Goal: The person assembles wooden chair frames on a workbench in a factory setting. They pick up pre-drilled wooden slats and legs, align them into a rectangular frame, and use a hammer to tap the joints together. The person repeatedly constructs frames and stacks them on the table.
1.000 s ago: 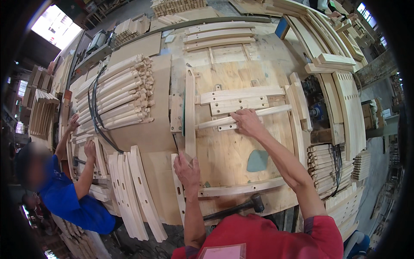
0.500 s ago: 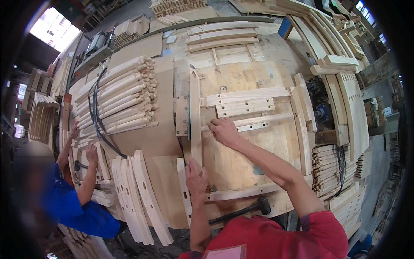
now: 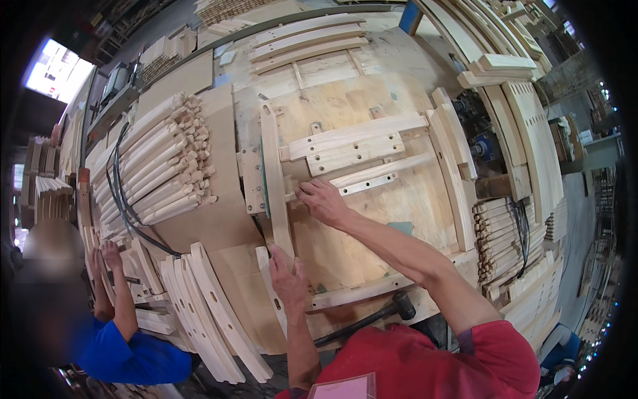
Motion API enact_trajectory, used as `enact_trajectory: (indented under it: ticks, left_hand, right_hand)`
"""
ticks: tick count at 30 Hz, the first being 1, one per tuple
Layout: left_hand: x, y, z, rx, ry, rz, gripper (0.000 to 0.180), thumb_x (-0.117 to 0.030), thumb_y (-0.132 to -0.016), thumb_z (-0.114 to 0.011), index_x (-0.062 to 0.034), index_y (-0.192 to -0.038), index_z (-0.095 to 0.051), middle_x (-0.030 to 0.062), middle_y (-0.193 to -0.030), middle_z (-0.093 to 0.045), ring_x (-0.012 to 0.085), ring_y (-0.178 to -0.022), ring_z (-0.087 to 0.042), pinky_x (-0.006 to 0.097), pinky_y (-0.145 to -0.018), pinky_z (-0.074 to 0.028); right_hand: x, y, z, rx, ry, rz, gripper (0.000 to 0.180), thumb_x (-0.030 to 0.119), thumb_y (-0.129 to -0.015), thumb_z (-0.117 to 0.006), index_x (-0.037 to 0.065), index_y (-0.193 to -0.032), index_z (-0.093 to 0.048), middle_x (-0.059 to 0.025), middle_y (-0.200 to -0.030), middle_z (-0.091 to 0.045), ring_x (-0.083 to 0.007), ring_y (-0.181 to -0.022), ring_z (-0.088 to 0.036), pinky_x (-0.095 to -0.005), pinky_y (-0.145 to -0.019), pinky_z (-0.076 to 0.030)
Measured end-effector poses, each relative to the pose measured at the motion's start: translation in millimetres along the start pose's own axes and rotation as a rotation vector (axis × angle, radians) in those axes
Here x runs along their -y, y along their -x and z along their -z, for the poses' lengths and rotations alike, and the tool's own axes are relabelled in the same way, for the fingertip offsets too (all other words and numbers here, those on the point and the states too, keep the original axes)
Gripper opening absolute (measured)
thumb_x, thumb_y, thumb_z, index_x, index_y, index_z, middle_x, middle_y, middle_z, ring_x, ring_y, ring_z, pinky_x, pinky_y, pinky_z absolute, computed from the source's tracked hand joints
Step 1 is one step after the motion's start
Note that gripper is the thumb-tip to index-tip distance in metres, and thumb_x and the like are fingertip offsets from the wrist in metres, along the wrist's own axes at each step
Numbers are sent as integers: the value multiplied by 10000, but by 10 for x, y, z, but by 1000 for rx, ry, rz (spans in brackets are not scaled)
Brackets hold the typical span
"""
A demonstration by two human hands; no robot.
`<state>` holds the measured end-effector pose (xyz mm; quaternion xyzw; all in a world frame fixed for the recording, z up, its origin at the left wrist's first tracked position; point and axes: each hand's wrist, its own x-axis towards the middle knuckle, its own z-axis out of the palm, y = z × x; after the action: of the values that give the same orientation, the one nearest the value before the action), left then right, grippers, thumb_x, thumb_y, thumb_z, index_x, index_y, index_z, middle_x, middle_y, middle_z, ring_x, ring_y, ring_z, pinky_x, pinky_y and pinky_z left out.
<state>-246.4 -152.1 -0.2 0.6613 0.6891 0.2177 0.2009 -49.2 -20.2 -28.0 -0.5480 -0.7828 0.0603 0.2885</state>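
A long, pale wooden post (image 3: pixel 274 153) stands along the left side of the workbench fixture. My left hand (image 3: pixel 290 284) is at its near end, fingers and thumb around the wood. My right hand (image 3: pixel 323 203) is closed on the left end of a slim wooden rail (image 3: pixel 382 173), close beside the post; its fingertips are partly hidden. Beyond that rail lies a wider wooden rail (image 3: pixel 359 136) with a drilled block (image 3: pixel 355 153) against it. At the right, another upright post (image 3: pixel 452 179) closes the frame, and a curved rail (image 3: pixel 362 292) runs along the near side.
A black mallet (image 3: pixel 402 306) lies near my body. To the left are a strapped bundle of turned spindles (image 3: pixel 153 159) and several slotted boards (image 3: pixel 212 306). A co-worker in a blue shirt (image 3: pixel 133 356) works at the far left. Curved slats (image 3: pixel 309 43) rest at the back.
The view has shifted, so the bench sits further left. Both my hands keep to nearly the same places on the wood. The co-worker's hands have come closer together.
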Motion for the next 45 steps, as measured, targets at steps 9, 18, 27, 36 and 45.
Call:
enact_trajectory:
  ticks: [9,18,27,36,45]
  left_hand:
    - [-43,-19,53,22,-74,-46,705,-147,-884,-699,40,-1503,-418,279,-1309,-568,458,-1177,-548,502,-1015,-458]
    - [-941,-856,-8,-228,77,-376,620,-205,-911,-708,60,-1433,-502,285,-1387,-543,442,-1295,-498,514,-1116,-380]
    - [-2020,-2359,-1146,176,-58,-689,531,-397,-987,-584,-21,-1362,-582,214,-1336,-606,390,-1240,-544,521,-1061,-396]
    - [-2121,-2352,-1449,279,-233,-645,483,-484,-1014,-488,-94,-1267,-620,141,-1216,-662,322,-1162,-584,516,-1031,-371]
    - [-2144,-2324,-1425,276,-213,-634,483,-478,-1004,-502,-79,-1241,-634,155,-1205,-665,334,-1172,-584,523,-1028,-383]
  right_hand:
    - [-57,23,-31,-31,18,44,173,134,-788,-643,108,-956,-673,-51,-983,-620,-252,-949,-623,-380,-863,-519]
    - [-125,495,626,-349,-33,-47,372,159,-831,-696,21,-1174,-648,-164,-1174,-625,-353,-1176,-585,-462,-1066,-455]
    - [-920,2503,2315,-29,293,-1082,843,260,-796,-816,24,-1487,-395,-226,-1229,-594,-422,-1166,-546,-506,-974,-469]
    - [-991,2673,2233,-131,275,-968,783,235,-786,-805,4,-1447,-454,-205,-1151,-614,-390,-1067,-598,-451,-894,-506]
    - [-931,2675,2109,-164,281,-941,798,254,-789,-808,28,-1470,-457,-184,-1160,-620,-380,-1076,-601,-447,-915,-500]
